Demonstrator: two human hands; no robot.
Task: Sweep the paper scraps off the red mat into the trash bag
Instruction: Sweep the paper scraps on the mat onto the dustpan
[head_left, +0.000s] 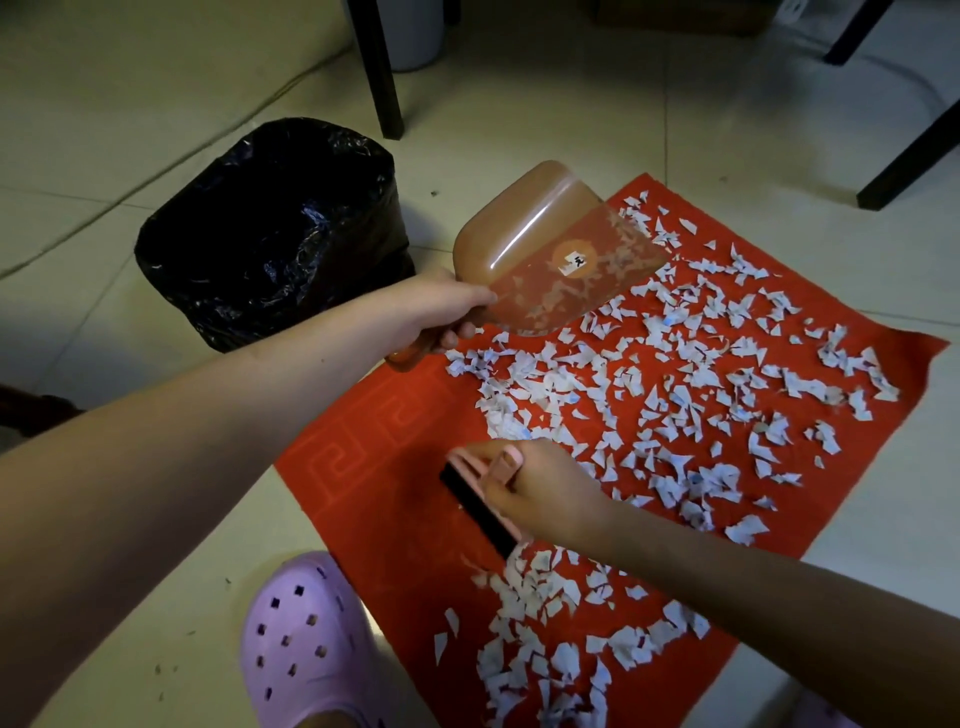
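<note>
Head view: red mat (395, 519) lies on the tiled floor (571, 104), with white paper scraps (675, 405) strewn over most of it, thick across the middle and far side, and a second patch at the near edge. The near-left part of the mat is bare. Left hand (441, 312) has its grip closed round the handle of a see-through brown dustpan (550, 249), which is tilted over the mat's far-left corner. Scraps show through its wall; cannot tell whether they lie in the pan or under it. Right hand (540, 488) has its grip wrapped round a small brush (480, 506), black bristles down on the mat, just beside the near patch. The black trash bag (275, 228) stands open on the floor to the left of the mat, near the dustpan. A purple clog (306, 639) sits at the mat's near-left edge. Judged step: early gathering, with most scraps unswept. The next move calls for setting the pan's lip flat on the mat and brushing scraps toward it, in short strokes so the light pieces don't scatter.
</note>
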